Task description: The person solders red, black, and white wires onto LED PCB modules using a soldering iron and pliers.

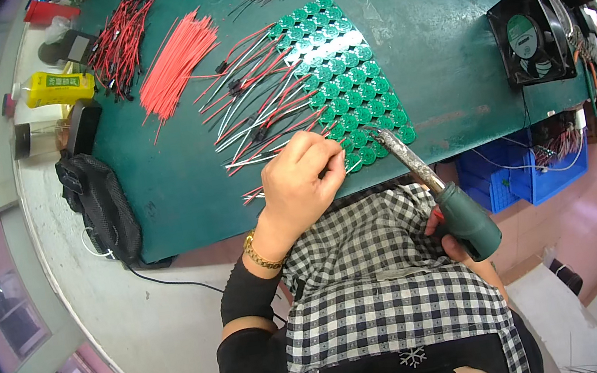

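The circuit-board panel (348, 80) lay at one o'clock, red and white leads (235, 86) fanning from its nine o'clock side. The left hand (303, 174) curled by the panel's seven o'clock corner; whether it grasped a lead I couldn't tell. The right hand (453, 247), at four o'clock, clasped the soldering iron (434, 183). A fan (528, 40) stood at two.

A square black fan (524, 40) stood toward the right end of the green bench (437, 30), and blue crates (557, 182) sat lower down, near a stretch of pink floor (585, 219). Along the pale ledge (59, 220) at the left were a yellow bottle (59, 88), a dark-lidded jar (50, 137) and, farther off, a red container (49, 12). A black mesh-covered item (111, 213) rested at the left edge.
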`<state>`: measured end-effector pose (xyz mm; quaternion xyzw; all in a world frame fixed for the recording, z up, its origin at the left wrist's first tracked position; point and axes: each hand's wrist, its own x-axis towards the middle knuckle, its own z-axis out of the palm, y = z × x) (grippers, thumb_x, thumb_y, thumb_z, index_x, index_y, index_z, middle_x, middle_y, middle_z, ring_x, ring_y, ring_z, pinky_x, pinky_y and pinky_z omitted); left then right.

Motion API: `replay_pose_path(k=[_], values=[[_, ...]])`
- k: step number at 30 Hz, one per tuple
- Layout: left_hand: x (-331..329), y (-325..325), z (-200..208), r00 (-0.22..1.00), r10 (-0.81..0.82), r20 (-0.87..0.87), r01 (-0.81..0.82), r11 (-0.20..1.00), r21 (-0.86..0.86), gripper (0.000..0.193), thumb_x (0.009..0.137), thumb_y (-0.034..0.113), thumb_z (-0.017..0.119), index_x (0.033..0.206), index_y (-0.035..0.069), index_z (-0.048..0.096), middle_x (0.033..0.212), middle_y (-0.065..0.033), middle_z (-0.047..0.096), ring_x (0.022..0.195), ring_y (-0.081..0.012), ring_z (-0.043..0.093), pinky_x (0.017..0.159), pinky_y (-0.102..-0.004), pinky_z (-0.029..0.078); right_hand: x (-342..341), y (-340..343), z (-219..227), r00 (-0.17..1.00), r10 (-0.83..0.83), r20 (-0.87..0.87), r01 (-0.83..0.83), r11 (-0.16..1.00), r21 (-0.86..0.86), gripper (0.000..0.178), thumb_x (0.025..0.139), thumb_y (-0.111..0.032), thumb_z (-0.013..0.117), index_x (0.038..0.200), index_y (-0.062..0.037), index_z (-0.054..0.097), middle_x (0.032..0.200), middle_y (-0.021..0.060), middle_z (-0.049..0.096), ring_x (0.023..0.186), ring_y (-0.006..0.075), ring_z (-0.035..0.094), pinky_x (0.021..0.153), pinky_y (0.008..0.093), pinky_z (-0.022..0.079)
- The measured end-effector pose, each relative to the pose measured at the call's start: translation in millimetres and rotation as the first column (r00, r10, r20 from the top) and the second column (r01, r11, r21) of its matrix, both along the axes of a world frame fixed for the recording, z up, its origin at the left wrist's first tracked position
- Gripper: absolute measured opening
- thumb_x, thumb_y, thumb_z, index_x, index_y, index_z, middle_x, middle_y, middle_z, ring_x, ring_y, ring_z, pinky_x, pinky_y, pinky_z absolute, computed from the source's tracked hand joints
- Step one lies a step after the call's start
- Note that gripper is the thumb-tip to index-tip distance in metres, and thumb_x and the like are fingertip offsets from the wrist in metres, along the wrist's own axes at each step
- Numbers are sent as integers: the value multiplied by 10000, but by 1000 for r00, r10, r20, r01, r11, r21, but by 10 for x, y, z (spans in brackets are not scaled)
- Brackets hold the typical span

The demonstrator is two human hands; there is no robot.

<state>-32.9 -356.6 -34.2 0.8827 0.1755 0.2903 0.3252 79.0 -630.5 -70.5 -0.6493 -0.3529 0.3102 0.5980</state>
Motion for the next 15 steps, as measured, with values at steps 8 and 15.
replay_pose_path(k=[8, 15], values=[[17, -9, 22, 998, 56, -33, -60, 989, -135, 103, 708, -32, 694, 759, 29, 628, 740, -32, 585, 516, -67, 490, 447, -210, 393, -11, -25, 32, 972, 32, -233, -52, 995, -80, 425, 787, -148, 644, 1155, 46, 557, 864, 82, 671, 760, 162, 667, 721, 282, 540], [25, -32, 5, 996, 78, -40, -82, 989, -122, 102, 704, -28, 695, 752, 30, 626, 739, -31, 586, 505, -64, 481, 444, -208, 387, 97, 80, 61, 989, 146, -22, -147, 986, -77, 330, 785, -174, 653, 1062, 1, 617, 839, 66, 666, 736, 172, 661, 692, 291, 523]])
